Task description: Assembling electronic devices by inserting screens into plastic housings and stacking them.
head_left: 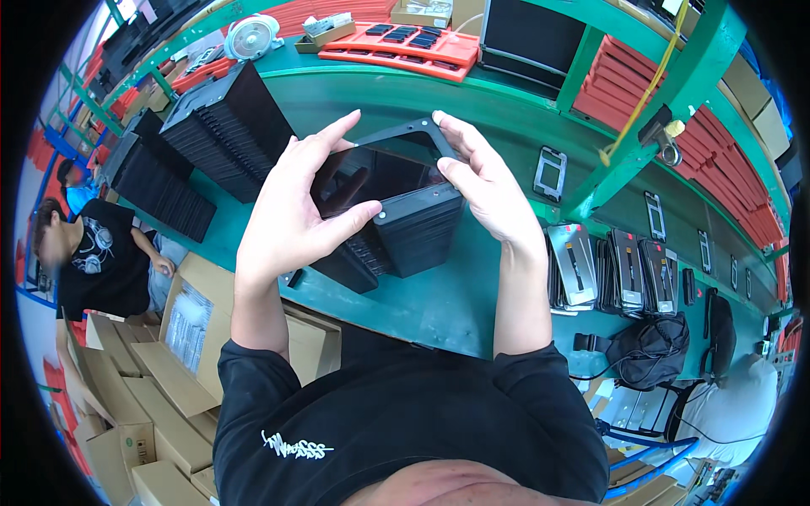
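In front of me stands a stack of flat black trays (422, 236), topped by a black rectangular frame (409, 128) with rounded corners and small round fixings. A glossy dark surface (371, 173) shows inside that frame. My right hand (488, 181) grips its right corner, thumb on top and fingers along the outer edge. At the left side, my left hand (291, 207) is open, fingers and thumb spread wide along the frame. Its thumb tip lies near the close corner; whether it touches cannot be told. Some left fingers are partly hidden.
Taller black stacks (228, 126) stand on the green bench at left. Right lie several flat phone-shaped parts (574, 266) and a black bag (650, 350). Behind are a red tray (396, 51), a white fan (253, 36) and a green post (650, 135). Cardboard boxes (169, 422) and a seated person (101, 253) are left.
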A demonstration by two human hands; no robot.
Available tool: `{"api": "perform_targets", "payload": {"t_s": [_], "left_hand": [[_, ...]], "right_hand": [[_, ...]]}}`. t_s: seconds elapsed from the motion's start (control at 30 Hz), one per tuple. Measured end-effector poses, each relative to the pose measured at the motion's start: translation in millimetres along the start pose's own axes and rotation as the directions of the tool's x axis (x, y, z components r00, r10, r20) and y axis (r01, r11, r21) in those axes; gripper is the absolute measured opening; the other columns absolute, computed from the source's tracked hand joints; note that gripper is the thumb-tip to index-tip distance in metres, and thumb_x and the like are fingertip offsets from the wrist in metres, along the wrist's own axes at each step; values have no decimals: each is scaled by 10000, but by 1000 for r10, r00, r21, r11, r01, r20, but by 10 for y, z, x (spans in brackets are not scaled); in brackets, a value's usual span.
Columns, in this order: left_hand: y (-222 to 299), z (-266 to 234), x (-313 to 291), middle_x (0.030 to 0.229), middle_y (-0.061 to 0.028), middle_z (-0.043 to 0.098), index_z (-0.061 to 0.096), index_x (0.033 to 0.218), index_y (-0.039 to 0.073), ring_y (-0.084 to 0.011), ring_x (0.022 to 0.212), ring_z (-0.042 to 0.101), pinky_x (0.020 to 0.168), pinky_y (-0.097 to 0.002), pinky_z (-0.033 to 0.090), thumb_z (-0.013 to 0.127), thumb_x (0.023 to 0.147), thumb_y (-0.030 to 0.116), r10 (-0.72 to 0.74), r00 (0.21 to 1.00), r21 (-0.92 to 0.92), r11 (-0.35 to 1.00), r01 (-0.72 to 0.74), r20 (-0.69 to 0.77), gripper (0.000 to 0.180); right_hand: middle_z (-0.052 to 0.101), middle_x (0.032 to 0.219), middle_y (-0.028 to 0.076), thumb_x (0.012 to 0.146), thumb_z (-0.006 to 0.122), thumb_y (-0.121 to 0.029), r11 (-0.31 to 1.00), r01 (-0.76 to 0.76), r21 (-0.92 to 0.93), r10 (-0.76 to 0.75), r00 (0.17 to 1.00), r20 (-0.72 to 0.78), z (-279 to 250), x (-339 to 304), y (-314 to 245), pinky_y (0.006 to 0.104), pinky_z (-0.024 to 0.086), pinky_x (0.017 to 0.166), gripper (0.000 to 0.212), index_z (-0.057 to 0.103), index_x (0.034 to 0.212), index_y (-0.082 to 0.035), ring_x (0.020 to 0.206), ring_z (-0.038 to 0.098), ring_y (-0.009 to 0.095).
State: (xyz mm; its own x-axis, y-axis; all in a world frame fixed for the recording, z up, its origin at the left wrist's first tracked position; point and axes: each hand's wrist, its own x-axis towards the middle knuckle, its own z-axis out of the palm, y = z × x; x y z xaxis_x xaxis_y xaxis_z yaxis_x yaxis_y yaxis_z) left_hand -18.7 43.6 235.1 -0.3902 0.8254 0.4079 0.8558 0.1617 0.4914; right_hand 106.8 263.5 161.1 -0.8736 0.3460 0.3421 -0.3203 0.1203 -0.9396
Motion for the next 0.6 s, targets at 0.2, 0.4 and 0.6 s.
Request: {"api": "perform_targets", "payload": {"t_s": [0.2,0.4,0.6], "left_hand": [[-190,-194,-132,1358,-204,611,554,1468,53,-350,1272,572,1079,-413,440,800,805,220,215,956,-21,975,-223,-198,726],[-288,-272,-419,1460,-220,540,652,1379,65,-366,1331,547,1091,-426,435,736,884,178,-97,994,128,988,89,57,515],[-369,-207,-418,1441,-200,533,651,1389,78,-336,1342,523,1123,-405,394,722,885,174,-139,988,-150,978,148,63,518]], "right_hand": [[417,1601,168,995,530,-56,1000,9,17,-8,1000,-23,8,-9,-24,378,306,1211,561,404,1538,14,1503,371,286],[665,1296,81,997,519,-58,983,-1,-184,3,1000,8,-44,7,12,274,472,975,453,568,1446,-27,1242,603,155],[723,1069,27,1027,563,-109,901,115,-419,-235,939,-249,-124,-151,-212,224,478,690,306,676,1303,-42,796,608,61]]}}
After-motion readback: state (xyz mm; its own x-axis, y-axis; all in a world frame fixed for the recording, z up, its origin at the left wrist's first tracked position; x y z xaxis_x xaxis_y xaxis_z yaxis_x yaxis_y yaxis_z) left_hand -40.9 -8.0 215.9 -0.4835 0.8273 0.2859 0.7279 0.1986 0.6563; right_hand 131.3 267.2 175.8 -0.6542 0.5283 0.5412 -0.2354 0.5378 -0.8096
